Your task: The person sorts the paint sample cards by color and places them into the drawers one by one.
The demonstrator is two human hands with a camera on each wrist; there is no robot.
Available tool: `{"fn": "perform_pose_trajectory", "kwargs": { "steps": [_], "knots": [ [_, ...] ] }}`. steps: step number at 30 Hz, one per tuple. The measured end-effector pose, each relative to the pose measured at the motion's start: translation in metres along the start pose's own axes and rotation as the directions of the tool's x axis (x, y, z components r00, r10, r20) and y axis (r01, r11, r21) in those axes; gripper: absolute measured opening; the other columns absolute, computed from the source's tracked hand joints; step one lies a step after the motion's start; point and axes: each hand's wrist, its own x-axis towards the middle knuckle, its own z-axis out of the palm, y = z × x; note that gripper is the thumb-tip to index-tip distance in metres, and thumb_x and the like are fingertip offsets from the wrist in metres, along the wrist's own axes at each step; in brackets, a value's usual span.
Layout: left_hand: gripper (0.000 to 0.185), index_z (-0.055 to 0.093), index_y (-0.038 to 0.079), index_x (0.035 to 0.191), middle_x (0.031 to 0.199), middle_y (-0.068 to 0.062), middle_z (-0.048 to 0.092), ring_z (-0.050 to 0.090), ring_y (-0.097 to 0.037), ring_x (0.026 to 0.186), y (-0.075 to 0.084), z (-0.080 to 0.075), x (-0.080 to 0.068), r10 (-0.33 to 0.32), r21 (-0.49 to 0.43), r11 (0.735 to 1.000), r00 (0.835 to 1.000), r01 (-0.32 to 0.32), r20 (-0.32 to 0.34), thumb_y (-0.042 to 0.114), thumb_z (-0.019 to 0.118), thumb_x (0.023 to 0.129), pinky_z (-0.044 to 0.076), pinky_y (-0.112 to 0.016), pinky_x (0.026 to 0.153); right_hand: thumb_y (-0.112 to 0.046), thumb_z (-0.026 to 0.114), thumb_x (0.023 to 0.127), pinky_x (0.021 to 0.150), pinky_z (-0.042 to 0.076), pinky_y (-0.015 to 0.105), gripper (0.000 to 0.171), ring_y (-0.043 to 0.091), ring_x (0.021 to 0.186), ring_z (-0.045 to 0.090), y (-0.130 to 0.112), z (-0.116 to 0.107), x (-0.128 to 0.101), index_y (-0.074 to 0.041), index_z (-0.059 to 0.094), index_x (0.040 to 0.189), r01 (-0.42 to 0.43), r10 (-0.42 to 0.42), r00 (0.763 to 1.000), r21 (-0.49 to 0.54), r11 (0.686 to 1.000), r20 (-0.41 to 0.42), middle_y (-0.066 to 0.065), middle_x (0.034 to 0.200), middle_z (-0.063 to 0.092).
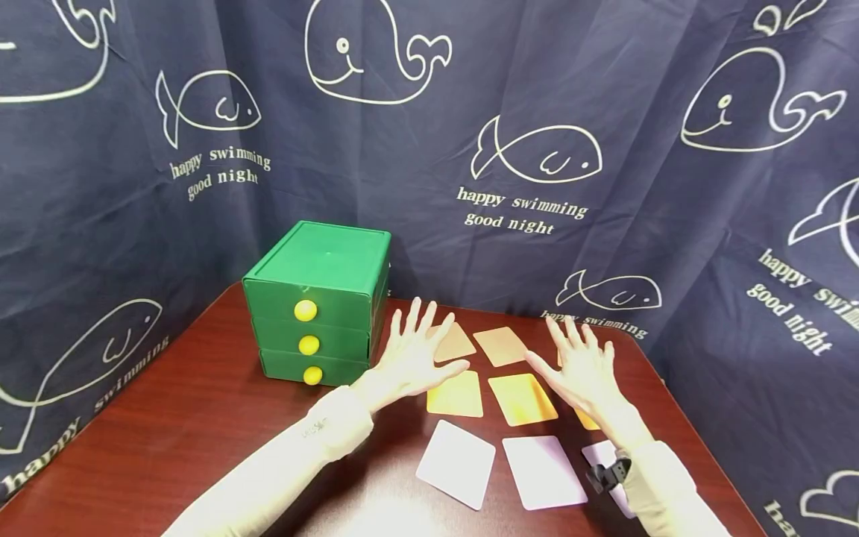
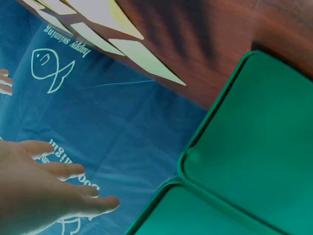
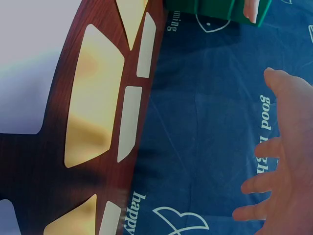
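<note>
Backdrop: we see a dark blue cloth printed with white whales and fish, draped behind and to both sides of the table.
Table: a glossy reddish-brown wooden top with a rounded far-right corner.
Drawer box: a green plastic box stands at the far left of the table, with three stacked drawers, each with a round yellow knob.
Cards: flat rounded-corner cards lie in rows right of the box; white ones nearest, yellow ones in the middle, tan ones farthest.
Left hand: our left hand hovers with fingers spread straight, grasping nothing, above the far-left cards and just right of the box, partly hiding a tan card.
Right hand: our right hand is likewise released, fingers splayed, above the right column of cards, covering most of them.
Sleeves: cream sleeves cover both forearms.
</note>
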Motion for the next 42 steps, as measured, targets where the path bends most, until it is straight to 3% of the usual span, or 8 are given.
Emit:
{"fn": "perform_pose_trajectory", "kwargs": {
  "steps": [4, 9, 17, 23, 28, 33, 38, 42],
  "knots": [
    [0.084, 0.023, 0.031, 0.154, 0.163, -0.008, 0.016, -0.004, -0.032, 0.151, 0.004, -0.009, 0.006, 0.003, 0.055, 0.998, 1.000, -0.005, 0.029, 0.076, 0.040, 0.085, 0.004, -0.061, 0.119, -0.065, 0.053, 0.087, 0.099, 0.020, 0.076, 0.078, 0.047, 0.135, 0.031, -0.003, -0.003, 0.001, -0.020, 0.037, 0.148, 0.008, -0.008, 1.000, -0.001, 1.000, 0.003, 0.023, 0.148, 0.040],
    [0.084, 0.026, 0.029, 0.153, 0.161, -0.009, 0.020, 0.002, -0.033, 0.151, 0.007, -0.030, 0.016, 0.024, 0.136, 0.990, 1.000, -0.025, 0.009, 0.075, 0.042, 0.085, 0.010, -0.058, 0.120, -0.067, 0.050, 0.087, 0.101, 0.019, 0.075, 0.080, 0.046, 0.136, 0.029, -0.008, -0.007, 0.002, -0.018, 0.037, 0.149, 0.013, -0.013, 1.000, 0.009, 1.000, 0.018, 0.025, 0.149, 0.039],
    [0.084, 0.029, 0.026, 0.153, 0.160, -0.011, 0.024, 0.006, -0.035, 0.151, 0.005, -0.087, 0.031, 0.012, 0.149, 0.989, 0.998, -0.002, -0.063, 0.076, 0.040, 0.086, 0.011, -0.054, 0.121, -0.066, 0.050, 0.089, 0.103, 0.017, 0.075, 0.079, 0.047, 0.138, 0.028, -0.011, -0.012, 0.005, -0.017, 0.036, 0.149, 0.006, -0.008, 0.998, 0.035, 0.999, 0.057, 0.025, 0.151, 0.036],
    [0.084, 0.027, 0.028, 0.153, 0.161, -0.012, 0.021, 0.002, -0.035, 0.151, -0.010, -0.129, 0.036, -0.023, 0.154, 0.988, 0.997, 0.035, -0.080, 0.076, 0.039, 0.086, 0.007, -0.054, 0.122, -0.069, 0.044, 0.089, 0.105, 0.017, 0.073, 0.080, 0.046, 0.139, 0.027, -0.012, -0.013, 0.009, -0.018, 0.034, 0.150, -0.003, -0.002, 0.996, 0.051, 0.999, 0.089, 0.024, 0.152, 0.034],
    [0.084, 0.023, 0.029, 0.154, 0.162, -0.011, 0.019, 0.002, -0.036, 0.151, -0.036, -0.161, 0.034, -0.072, 0.163, 0.984, 0.996, 0.079, -0.049, 0.076, 0.038, 0.086, 0.007, -0.055, 0.121, -0.070, 0.042, 0.090, 0.106, 0.019, 0.070, 0.080, 0.045, 0.140, 0.027, -0.014, -0.015, 0.013, -0.018, 0.033, 0.150, -0.002, -0.003, 0.995, 0.053, 0.999, 0.099, 0.023, 0.153, 0.033],
    [0.084, 0.020, 0.028, 0.155, 0.162, -0.012, 0.019, 0.004, -0.039, 0.150, -0.077, -0.189, 0.027, -0.095, 0.129, 0.987, 0.995, 0.096, -0.015, 0.073, 0.041, 0.087, 0.010, -0.060, 0.119, -0.069, 0.042, 0.090, 0.105, 0.024, 0.068, 0.079, 0.043, 0.140, 0.028, -0.020, -0.019, 0.016, -0.019, 0.033, 0.151, 0.008, -0.015, 0.994, 0.063, 0.998, 0.108, 0.022, 0.154, 0.032],
    [0.082, 0.019, 0.026, 0.156, 0.161, -0.015, 0.019, 0.006, -0.043, 0.149, -0.128, -0.210, 0.015, -0.104, 0.004, 0.995, 0.995, 0.104, -0.002, 0.067, 0.046, 0.089, 0.010, -0.066, 0.117, -0.071, 0.041, 0.090, 0.103, 0.032, 0.065, 0.079, 0.043, 0.138, 0.033, -0.023, -0.022, 0.014, -0.022, 0.034, 0.151, 0.007, -0.015, 0.994, 0.073, 0.997, 0.108, 0.020, 0.154, 0.034],
    [0.080, 0.017, 0.026, 0.156, 0.162, -0.011, 0.017, 0.001, -0.042, 0.149, -0.169, -0.220, -0.004, -0.146, -0.141, 0.979, 0.988, 0.150, 0.041, 0.062, 0.049, 0.091, 0.006, -0.065, 0.117, -0.067, 0.042, 0.092, 0.100, 0.037, 0.065, 0.075, 0.044, 0.135, 0.037, -0.025, -0.022, 0.012, -0.020, 0.036, 0.150, 0.025, -0.035, 0.994, 0.097, 0.995, 0.102, 0.020, 0.153, 0.036]
  ]
}}
